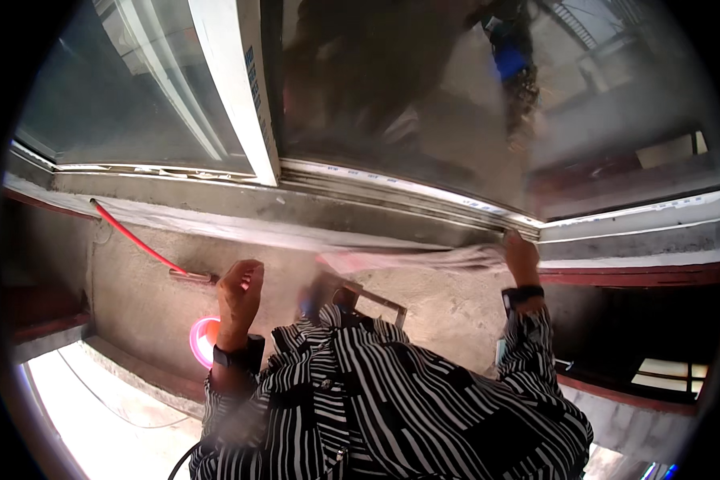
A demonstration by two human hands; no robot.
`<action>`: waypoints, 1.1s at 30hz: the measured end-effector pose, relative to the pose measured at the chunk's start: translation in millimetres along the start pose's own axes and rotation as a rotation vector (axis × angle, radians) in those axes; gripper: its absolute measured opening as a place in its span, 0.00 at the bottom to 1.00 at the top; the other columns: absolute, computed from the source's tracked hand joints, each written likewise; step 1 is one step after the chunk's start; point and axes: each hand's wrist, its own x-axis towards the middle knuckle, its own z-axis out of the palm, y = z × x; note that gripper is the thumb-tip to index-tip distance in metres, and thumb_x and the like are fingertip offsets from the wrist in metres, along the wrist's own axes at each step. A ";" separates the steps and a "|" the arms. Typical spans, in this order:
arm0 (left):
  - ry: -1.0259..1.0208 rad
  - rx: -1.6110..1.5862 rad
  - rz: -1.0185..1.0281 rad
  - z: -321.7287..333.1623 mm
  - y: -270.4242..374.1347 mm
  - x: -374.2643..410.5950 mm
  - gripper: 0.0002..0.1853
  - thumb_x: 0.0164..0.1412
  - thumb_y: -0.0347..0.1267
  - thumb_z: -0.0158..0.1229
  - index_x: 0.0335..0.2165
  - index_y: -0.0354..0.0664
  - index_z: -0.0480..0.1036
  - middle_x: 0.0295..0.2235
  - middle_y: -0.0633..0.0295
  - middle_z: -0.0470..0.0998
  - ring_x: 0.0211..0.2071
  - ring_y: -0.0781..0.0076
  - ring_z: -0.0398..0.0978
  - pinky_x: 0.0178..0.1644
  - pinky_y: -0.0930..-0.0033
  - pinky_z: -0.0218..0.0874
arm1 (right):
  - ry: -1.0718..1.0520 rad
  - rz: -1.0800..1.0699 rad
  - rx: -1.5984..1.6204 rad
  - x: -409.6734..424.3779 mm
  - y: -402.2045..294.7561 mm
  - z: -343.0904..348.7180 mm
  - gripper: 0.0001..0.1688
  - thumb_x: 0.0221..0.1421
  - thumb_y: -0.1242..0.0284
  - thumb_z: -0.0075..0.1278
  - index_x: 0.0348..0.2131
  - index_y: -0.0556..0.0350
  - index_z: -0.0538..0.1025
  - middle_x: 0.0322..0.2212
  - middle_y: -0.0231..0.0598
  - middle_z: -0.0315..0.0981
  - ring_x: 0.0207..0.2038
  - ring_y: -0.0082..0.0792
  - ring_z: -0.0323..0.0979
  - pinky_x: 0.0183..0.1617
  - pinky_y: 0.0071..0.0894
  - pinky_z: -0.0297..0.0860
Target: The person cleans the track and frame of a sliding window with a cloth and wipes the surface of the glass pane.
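My right hand (521, 255) grips one end of a pale pinkish cloth (420, 259) at the right end of the window ledge. The cloth stretches left along the ledge's front edge and is blurred by motion. Just above it runs the white sliding-window track (408, 189), below a dark reflecting glass pane (396, 90). My left hand (239, 291) hangs in the air before the wall side, fingers curled, with nothing visible in it. Both wrists wear dark bands.
A red hose (135, 239) slants down from the ledge at left. On the floor are a pink basin (195, 343) and a metal-framed stool or stand (377, 295), partly hidden by my body. A white window frame upright (234, 78) bears writing. Dark openings with red edges flank both sides.
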 end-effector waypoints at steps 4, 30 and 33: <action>-0.135 -0.031 0.000 24.9 11.2 2.3 0.07 0.58 0.27 0.61 0.37 0.38 0.79 0.31 0.55 0.81 0.30 0.68 0.80 0.34 0.70 0.70 | 0.321 -0.064 0.513 -47.3 0.7 -71.0 0.14 0.60 0.76 0.46 0.43 0.54 0.80 0.26 0.46 0.80 0.25 0.35 0.77 0.30 0.35 0.70; -0.998 -1.333 -0.606 163.8 192.0 27.9 0.16 0.65 0.33 0.58 0.48 0.37 0.70 0.44 0.59 0.76 0.48 0.64 0.75 0.55 0.59 0.66 | -0.072 -0.451 1.341 -123.4 -129.9 -122.1 0.40 0.46 0.68 0.69 0.56 0.61 0.70 0.50 0.48 0.74 0.50 0.39 0.74 0.56 0.38 0.69; -0.976 -1.167 -0.337 163.6 170.9 28.1 0.19 0.65 0.34 0.58 0.50 0.35 0.69 0.46 0.59 0.75 0.48 0.65 0.74 0.56 0.59 0.66 | -0.220 -0.544 1.428 -121.4 -158.0 -130.1 0.38 0.49 0.69 0.66 0.56 0.65 0.69 0.49 0.52 0.75 0.54 0.41 0.73 0.59 0.38 0.67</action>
